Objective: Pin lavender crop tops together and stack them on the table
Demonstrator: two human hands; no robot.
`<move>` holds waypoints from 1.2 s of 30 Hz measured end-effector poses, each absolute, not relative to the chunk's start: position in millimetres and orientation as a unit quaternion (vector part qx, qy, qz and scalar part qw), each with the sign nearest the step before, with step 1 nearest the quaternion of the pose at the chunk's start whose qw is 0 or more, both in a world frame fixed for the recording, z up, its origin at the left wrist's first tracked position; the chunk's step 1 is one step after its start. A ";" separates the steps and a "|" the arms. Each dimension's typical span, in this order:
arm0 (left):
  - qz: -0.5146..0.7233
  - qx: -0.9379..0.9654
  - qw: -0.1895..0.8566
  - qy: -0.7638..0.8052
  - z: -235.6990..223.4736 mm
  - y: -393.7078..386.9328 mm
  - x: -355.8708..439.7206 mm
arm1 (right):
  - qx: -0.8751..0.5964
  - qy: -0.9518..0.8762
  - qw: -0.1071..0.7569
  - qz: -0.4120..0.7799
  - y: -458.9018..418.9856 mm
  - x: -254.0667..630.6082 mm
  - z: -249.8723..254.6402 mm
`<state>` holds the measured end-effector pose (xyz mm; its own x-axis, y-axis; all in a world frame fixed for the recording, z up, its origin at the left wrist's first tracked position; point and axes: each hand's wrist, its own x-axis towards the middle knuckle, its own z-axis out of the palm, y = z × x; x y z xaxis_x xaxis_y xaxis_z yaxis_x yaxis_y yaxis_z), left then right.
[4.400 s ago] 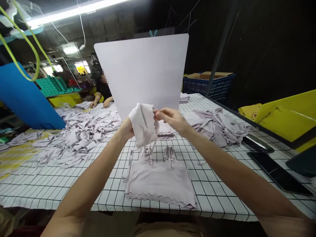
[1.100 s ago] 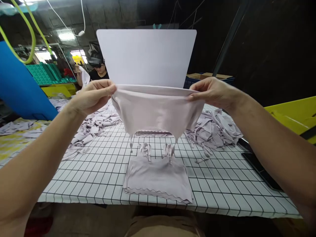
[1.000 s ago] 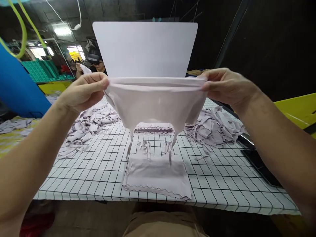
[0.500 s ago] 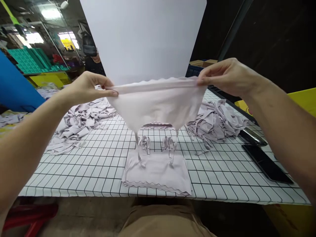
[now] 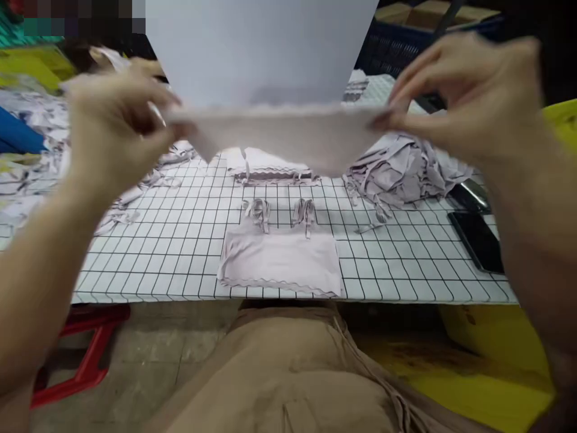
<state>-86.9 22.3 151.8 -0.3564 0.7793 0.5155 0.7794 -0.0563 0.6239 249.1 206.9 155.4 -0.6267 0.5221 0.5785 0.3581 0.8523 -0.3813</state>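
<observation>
While the folded stack [image 5: 282,258] of pale strappy tops lies at the near edge of the grid-patterned table [image 5: 153,258], other things ring it in the head view: a second stack [image 5: 270,161] just beyond it, a loose heap [image 5: 406,171] of pale cloth beyond it to the right, a black phone [image 5: 475,240] right of it, scattered pieces [image 5: 36,120] far to its left, and a red stool [image 5: 92,352] below it to the left. A white board [image 5: 265,48] rises beyond it, its lower part hidden by the held garment [image 5: 288,135], which hangs in the air above and beyond that folded stack. Blurred, the left hand [image 5: 119,120] and right hand [image 5: 469,102] are well apart, each pinching one end of the garment's upper edge between thumb and fingers, pulling it out wide; the right forearm covers one end of the phone.
</observation>
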 end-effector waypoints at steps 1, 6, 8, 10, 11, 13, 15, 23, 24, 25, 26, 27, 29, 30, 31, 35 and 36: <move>-0.423 -0.582 -0.001 -0.694 124.1 12.5 -82.5 | -0.242 -0.898 0.332 0.155 198.8 254.1 131.3; -0.391 -0.591 -0.122 -0.695 7.1 -22.4 -59.6 | -0.260 -0.899 0.244 0.254 163.5 272.9 21.7; -0.370 -0.612 -0.106 -0.691 -13.1 -31.8 -55.3 | -0.273 -0.895 0.246 0.254 151.4 278.9 1.1; -0.349 -0.639 -0.082 -0.680 -20.8 -42.6 -54.6 | -0.271 -0.892 0.262 0.250 138.4 286.1 -6.8; -0.341 -0.651 -0.075 -0.674 -22.5 -48.9 -55.1 | -0.263 -0.893 0.269 0.247 131.6 290.4 -8.5; -0.324 -0.676 -0.075 -0.657 -24.9 -61.8 -56.4 | -0.241 -0.901 0.269 0.240 117.6 299.2 -12.1; -0.295 -0.708 -0.085 -0.636 -27.4 -72.3 -55.6 | -0.220 -0.916 0.247 0.227 103.9 305.7 -19.4; -0.164 -0.742 -0.046 -0.649 -42.4 -76.2 -5.3 | -0.201 -0.970 0.095 0.104 58.1 297.3 -59.1; -0.155 -0.748 -0.055 -0.643 -45.6 -75.9 -2.5 | -0.196 -0.972 0.082 0.099 57.2 297.2 -59.1; -0.156 -0.748 -0.064 -0.641 -48.1 -74.7 -3.2 | -0.193 -0.973 0.079 0.098 58.9 297.1 -56.9; -0.176 -0.742 -0.065 -0.643 -49.5 -71.9 -7.4 | -0.194 -0.972 0.087 0.100 63.5 295.9 -52.8; -0.208 -0.729 -0.060 -0.650 -49.4 -66.7 -14.9 | -0.196 -0.969 0.109 0.103 71.0 292.7 -46.9; -0.290 -0.684 -0.035 -0.669 -44.9 -47.3 -37.3 | -0.196 -0.957 0.185 0.110 93.6 276.4 -31.6; -0.328 -0.656 -0.024 -0.679 -41.2 -33.2 -50.5 | -0.193 -0.948 0.224 0.114 107.7 262.4 -23.5; -0.355 -0.632 -0.026 -0.688 -37.5 -16.7 -63.8 | -0.187 -0.941 0.253 0.122 122.7 244.8 -16.1; -0.385 -0.564 -0.133 -0.719 -33.2 56.3 -106.6 | -0.207 -0.937 0.224 0.171 179.6 150.4 -1.1; -0.383 -0.562 -0.143 -0.719 -35.8 72.5 -113.4 | -0.227 -0.938 0.190 0.181 190.2 125.5 -1.7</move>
<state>-113.4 72.5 -35.8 -0.3266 0.9182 0.2242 0.6988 0.0748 0.7114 125.5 190.2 -1.7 -0.8252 0.4941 0.2738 0.3571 0.8319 -0.4248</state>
